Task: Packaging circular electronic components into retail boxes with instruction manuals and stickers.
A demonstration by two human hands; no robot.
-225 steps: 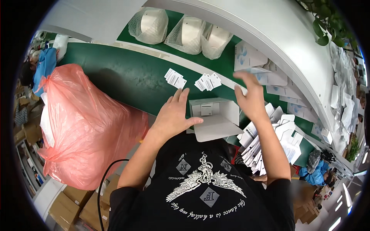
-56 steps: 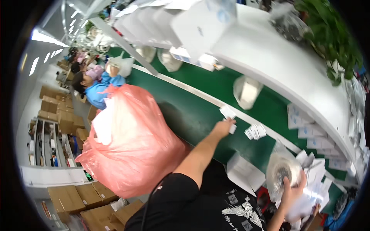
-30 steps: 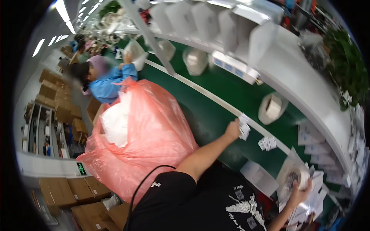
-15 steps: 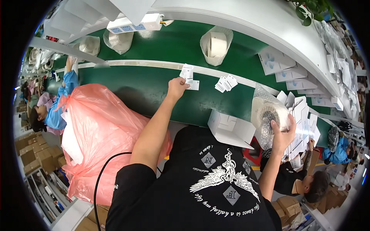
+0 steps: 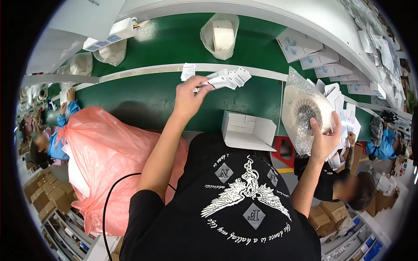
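Green conveyor surface [image 5: 143,95] runs across the upper field, split by a white rail and bounded above by a white curved housing; bagged white units ride the far lane, one [image 5: 220,37] at centre top; a pink plastic sack [image 5: 104,156] stands at the near edge on the left; other workers sit at the far left and the lower right.

Left hand [image 5: 189,93]: raised over the near lane, fingers closed in a pinch on one small white leaflet [image 5: 215,82]; the remaining leaflets [image 5: 237,76] lie fanned on the belt just beside it, with a single one [image 5: 188,70] apart by the rail.

Right hand [image 5: 324,137]: held off the belt at the right, fingers curled around a round white fan unit in a clear bag [image 5: 305,114]; grip sits on the lower edge of the bag, thumb across the face.

An open white carton [image 5: 246,130] rests on the near edge of the belt, between the two hands, flaps up, and appears empty.

Fault conditions, as judged from this position:
- Double pick: leaflets overlap closely; a pinch may draw two; cause, sheets clinging in the fan.
- Slip of the bagged unit: loose film under the fingers may slide; cause, one-handed hold low on the bag.
- Carton displacement: it sits at the belt edge; a forearm brushing it could push it off.
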